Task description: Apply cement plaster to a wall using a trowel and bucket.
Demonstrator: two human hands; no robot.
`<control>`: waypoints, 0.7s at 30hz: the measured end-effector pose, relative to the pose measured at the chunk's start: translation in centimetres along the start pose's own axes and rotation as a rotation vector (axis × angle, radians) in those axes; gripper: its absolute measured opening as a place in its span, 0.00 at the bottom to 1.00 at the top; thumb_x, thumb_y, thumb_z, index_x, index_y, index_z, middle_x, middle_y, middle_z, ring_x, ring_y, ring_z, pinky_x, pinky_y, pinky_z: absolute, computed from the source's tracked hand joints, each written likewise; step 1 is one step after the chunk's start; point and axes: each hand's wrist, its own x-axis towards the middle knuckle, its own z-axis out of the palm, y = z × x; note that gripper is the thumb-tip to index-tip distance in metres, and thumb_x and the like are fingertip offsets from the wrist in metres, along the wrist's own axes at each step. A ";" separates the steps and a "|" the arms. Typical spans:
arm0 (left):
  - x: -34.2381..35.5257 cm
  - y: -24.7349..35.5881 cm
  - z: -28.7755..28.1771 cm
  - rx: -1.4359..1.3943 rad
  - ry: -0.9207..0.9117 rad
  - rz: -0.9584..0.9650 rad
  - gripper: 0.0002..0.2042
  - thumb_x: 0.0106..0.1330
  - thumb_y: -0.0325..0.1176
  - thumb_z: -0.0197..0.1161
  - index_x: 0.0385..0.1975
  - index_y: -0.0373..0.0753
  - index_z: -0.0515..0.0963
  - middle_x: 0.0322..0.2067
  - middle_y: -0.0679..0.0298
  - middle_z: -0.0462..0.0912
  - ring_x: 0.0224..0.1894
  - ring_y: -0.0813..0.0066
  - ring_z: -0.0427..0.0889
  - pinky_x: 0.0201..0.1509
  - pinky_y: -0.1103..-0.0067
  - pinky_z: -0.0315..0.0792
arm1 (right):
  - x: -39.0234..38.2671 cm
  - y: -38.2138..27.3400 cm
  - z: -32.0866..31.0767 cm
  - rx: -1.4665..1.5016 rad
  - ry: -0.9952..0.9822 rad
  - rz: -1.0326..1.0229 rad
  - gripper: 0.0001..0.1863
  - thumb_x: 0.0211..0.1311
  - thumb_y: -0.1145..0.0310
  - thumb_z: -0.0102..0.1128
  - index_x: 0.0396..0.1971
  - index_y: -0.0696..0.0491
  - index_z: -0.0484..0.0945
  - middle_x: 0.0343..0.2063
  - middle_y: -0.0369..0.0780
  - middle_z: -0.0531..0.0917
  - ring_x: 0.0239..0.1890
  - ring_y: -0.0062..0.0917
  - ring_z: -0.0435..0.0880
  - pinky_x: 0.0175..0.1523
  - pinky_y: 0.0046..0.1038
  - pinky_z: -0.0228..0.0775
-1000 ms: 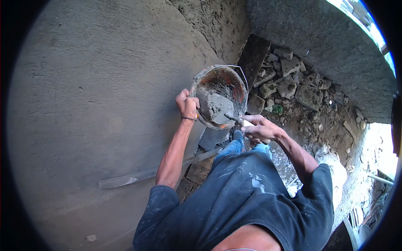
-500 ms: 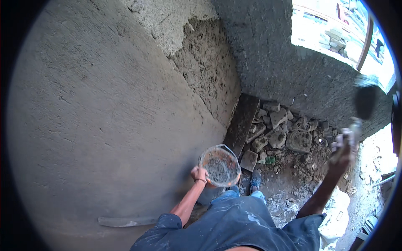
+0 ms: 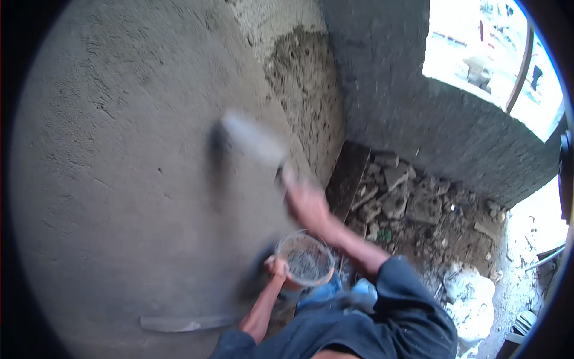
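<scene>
One bucket (image 3: 323, 279), mortar (image 3: 306, 264) inside, sits in the left hand (image 3: 277, 266), fingers gripping its left side. Beyond the bucket, the right hand (image 3: 308, 202) has its fingers closed round a trowel (image 3: 254, 140); blurred, so I can't tell whether it touches the wall (image 3: 137, 185) left of the bucket. Rubble (image 3: 397, 191) lies past the bucket, rightward.

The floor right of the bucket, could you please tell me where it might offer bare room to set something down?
Likeliest is the dirt between the rubble pile and the white sack, though it looks littered. The dark board between the plastered wall and rubble pile looks bare, but may tilt. The rubble pile itself is crowded.
</scene>
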 end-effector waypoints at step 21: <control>-8.8 20.8 5.6 0.161 -0.385 0.896 0.13 0.35 0.17 0.50 0.14 0.39 0.52 0.18 0.75 0.52 0.24 0.84 0.51 0.22 0.80 0.48 | -18.9 3.8 -10.5 0.029 -0.794 0.234 0.12 0.62 0.70 0.45 0.39 0.63 0.68 0.13 0.49 0.74 0.19 0.44 0.79 0.23 0.45 0.67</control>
